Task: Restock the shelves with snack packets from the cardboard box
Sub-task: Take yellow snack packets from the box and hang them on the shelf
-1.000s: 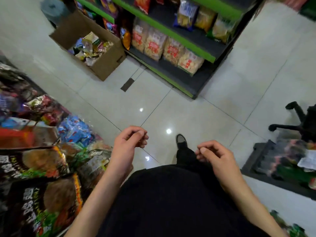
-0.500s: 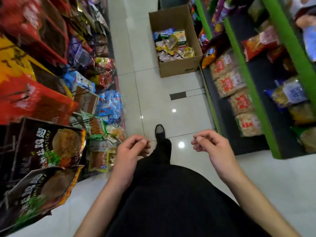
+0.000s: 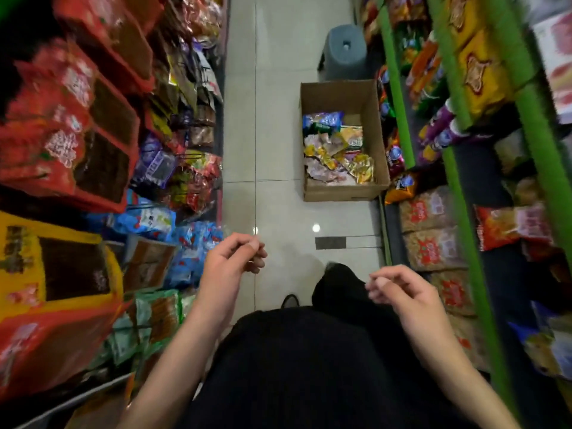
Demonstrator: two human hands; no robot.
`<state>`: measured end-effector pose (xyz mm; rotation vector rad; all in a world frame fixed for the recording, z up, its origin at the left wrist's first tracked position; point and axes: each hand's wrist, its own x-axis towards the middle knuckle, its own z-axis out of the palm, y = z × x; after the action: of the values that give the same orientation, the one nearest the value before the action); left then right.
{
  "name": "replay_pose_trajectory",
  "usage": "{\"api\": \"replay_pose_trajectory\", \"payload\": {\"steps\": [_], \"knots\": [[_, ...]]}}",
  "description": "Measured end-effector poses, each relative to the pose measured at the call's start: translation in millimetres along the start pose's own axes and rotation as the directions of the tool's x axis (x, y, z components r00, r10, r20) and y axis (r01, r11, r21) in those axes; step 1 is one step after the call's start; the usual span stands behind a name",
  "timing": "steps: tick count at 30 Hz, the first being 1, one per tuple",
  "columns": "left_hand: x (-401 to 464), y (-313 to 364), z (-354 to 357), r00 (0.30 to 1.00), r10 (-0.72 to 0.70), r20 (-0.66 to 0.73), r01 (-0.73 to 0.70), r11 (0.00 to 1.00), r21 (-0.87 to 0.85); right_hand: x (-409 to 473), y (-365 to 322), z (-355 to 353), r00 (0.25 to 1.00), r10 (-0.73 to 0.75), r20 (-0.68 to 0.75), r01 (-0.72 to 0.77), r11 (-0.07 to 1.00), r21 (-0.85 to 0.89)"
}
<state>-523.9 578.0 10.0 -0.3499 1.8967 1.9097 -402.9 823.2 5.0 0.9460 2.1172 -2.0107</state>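
Cardboard box (image 3: 342,190) now straight ahead.

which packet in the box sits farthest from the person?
The blue packet, at the far end of the pile in the cardboard box, toward the grey stool. The others nearer are mostly yellow, gold and pink.

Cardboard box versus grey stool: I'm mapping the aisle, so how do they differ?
The cardboard box is brown, square-sided, open-topped and holds snack packets; the grey stool is round-topped with a centre hole and holds nothing. The box lies nearer the person, the stool beyond it. Both stand on the floor tiles beside the green-edged shelves.
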Motion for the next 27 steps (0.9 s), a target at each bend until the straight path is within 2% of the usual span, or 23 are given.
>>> {"api": "replay_pose_trajectory", "payload": {"steps": [5,8,17,21,27], "knots": [[87,31,28,0.996,-0.002,-0.094,0.006,0.999,0.041,113,-41,-12,0.999,-0.021,0.05,0.024,0.997,-0.068],[122,55,39,0.982,-0.004,-0.189,0.008,1.0,0.023,184,-82,-6,0.994,-0.001,0.105,0.005,0.999,-0.033],[218,106,28,0.928,-0.1,-0.359,0.059,0.991,-0.123,355,-193,67,0.952,-0.036,0.303,0.062,0.995,-0.078],[306,133,-3,0.935,-0.095,-0.343,0.057,0.991,-0.12,421,-223,119,0.954,0.013,0.299,0.021,0.994,-0.111],[436,215,-54,0.966,-0.018,-0.257,-0.009,0.995,-0.104,495,-279,200,0.972,0.029,0.232,-0.015,0.998,-0.062]]}}
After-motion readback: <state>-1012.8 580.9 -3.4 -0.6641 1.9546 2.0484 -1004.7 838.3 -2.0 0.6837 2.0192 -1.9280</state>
